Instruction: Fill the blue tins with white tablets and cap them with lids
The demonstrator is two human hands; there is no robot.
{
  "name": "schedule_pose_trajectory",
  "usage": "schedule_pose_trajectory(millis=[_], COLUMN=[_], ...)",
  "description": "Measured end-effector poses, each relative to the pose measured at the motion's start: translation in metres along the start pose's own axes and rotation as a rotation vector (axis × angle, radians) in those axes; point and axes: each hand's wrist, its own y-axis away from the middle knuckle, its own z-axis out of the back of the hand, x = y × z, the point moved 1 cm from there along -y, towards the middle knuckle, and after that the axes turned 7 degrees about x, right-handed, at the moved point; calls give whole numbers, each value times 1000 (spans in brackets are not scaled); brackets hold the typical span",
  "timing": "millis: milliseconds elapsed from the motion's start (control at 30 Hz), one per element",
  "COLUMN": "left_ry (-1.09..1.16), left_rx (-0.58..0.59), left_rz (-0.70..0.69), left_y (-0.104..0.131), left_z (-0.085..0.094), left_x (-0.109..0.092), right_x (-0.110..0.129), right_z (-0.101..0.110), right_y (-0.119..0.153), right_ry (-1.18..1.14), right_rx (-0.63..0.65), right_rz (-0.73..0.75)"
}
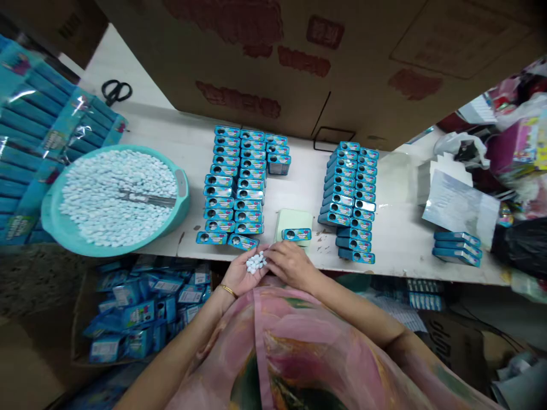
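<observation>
My left hand (243,271) is cupped palm up at the table's front edge, holding a small heap of pale-blue candy-like pellets (256,262). From the right, my right hand (292,263) reaches over that heap with bent fingers close together; whether a pellet sits between them is hidden. Just beyond my hands, one small blue box (296,234) with a round dark opening lies on a pale green square block (294,218). Left of it, similar blue boxes (219,203) stand in columns. More of the same pellets fill a turquoise basin (183,196), where a metal tool (149,198) rests.
Another double column of blue boxes (344,188) stands right of the block, and a short stack (457,248) lies farther right. A large cardboard box (273,74) walls off the back. Black scissors (116,91) lie back left. Below the table, a carton holds blue packets (141,310).
</observation>
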Motion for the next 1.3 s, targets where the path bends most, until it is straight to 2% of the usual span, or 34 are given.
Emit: schedule_pose_trajectory(millis=[133,267,367,500,633,767,833,900,1067,1133,1200,1233,1300], left_ry=[-22,-29,-30,-12,21,68,95,117,157,161,167,173,189], left_rx=[-21,-10,17,12,-48,-124,-174,-208,-248,-253,-256,-253,-237], left_rz=[7,13,-21,-92,-136,-184,-209,-235,-315,-318,-303,-291,-263], left_y=[-5,-9,-15,-21,-17,-2,8,16,28,28,26,25,23], left_z=[-3,-10,-20,-27,-17,2,11,18,24,23,23,23,26], left_x=[6,7,5,-1,-10,-17,-19,-21,-24,-24,-23,-23,-23], right_x=[10,6,-5,-37,-68,-83,-91,-103,-138,-150,-159,-162,-165], right_z=[-13,-18,-14,-3,3,4,6,9,15,12,10,11,16], right_y=[-2,5,8,9,17,18,5,-20,-112,-139,-145,-139,-104], right_ry=[109,127,45,-88,-4,125,123,123,129,114,107,112,134], right_rx=[65,10,-85,-202,-107,19,14,-26,-150,-179,-190,-203,-272], right_rz=[-34,21,-13,-131,-233,-305,-319,-343,-416,-433,-436,-423,-381])
